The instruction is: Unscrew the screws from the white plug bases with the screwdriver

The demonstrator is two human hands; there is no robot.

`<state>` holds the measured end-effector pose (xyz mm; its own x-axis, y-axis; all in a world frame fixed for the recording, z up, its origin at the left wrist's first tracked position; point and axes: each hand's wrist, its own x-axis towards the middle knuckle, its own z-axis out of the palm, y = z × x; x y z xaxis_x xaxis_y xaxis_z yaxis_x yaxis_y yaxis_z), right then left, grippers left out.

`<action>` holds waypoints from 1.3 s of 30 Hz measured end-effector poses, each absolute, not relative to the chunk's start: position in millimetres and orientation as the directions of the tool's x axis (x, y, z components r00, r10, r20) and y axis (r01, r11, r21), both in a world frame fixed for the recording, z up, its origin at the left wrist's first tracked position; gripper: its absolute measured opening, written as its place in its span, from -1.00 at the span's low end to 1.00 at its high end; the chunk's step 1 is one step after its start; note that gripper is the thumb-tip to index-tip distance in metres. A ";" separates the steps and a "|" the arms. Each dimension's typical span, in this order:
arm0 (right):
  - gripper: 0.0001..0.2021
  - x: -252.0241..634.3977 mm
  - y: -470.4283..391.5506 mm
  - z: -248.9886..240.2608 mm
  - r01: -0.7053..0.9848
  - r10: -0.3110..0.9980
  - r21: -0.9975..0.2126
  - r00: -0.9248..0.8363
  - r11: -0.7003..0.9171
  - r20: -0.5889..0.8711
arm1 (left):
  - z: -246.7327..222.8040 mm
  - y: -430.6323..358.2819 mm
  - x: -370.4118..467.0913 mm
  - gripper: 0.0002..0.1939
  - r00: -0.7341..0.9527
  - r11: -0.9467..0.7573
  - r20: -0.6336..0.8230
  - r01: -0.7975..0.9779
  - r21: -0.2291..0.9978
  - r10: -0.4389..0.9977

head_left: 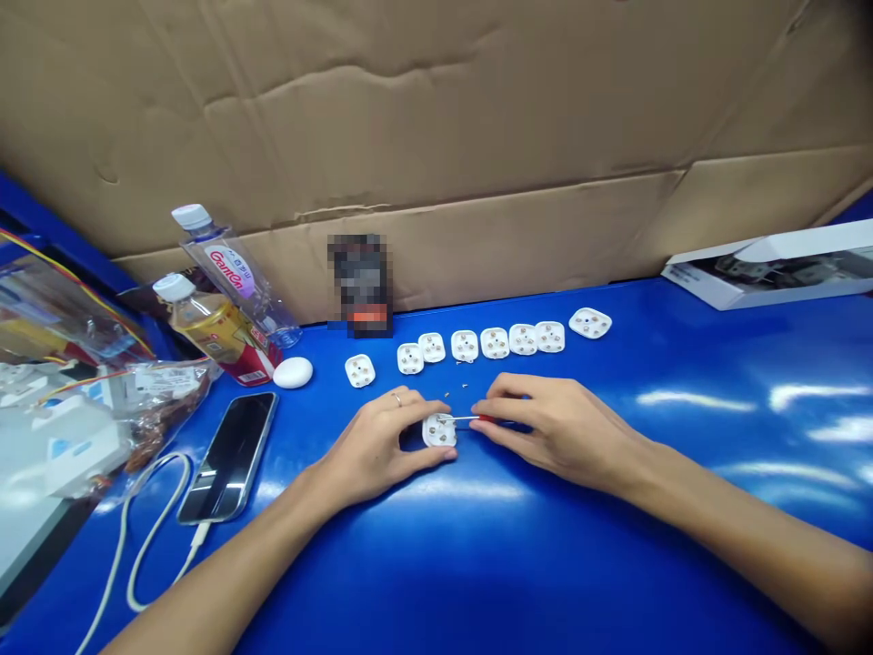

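Note:
My left hand (382, 441) grips a small white square part (438, 431) between thumb and fingers, low over the blue table. Metal pieces show on the part's upper face. In my right hand (546, 423) is a screwdriver (467, 418) with a red handle, mostly hidden by the fingers. Its thin metal shaft points left, and the tip is at the upper part of the white piece. A few tiny screws (465, 386) lie just beyond. Behind them, several similar white parts (495, 343) form a loose row, metal pieces facing up.
At the left are a phone (228, 458) with a white cable (129, 537), a white rounded object (293, 372), two bottles (222, 332) and plastic bags (164, 387). An open white box (757, 282) stands back right, before the cardboard (477, 236). A blurred dark object (361, 284) leans there.

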<state>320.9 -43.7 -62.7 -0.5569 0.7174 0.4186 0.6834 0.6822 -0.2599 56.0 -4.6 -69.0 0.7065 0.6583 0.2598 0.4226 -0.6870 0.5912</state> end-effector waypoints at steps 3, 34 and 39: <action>-0.79 323.8 -42.3 -60.4 0.688 0.726 -0.286 -0.514 0.667 0.458 | -67.9 -3.7 56.3 -0.57 0.701 -0.685 0.259 0.432 0.587 0.664; -0.74 320.8 -39.5 -55.2 0.881 0.865 -0.179 -0.359 0.438 0.352 | -55.5 -5.9 55.6 -0.42 0.768 -0.659 0.091 0.474 0.584 0.633; -0.74 323.1 -42.4 -51.8 0.848 0.848 -0.235 -0.370 0.475 0.380 | -56.2 -4.6 55.1 -0.42 0.694 -0.657 0.208 0.478 0.583 0.689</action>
<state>323.1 -42.4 -51.8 -0.3696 0.8478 0.3804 0.8479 0.4752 -0.2351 55.1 -4.6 -56.2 0.6941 0.6892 0.2078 0.4778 -0.6570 0.5832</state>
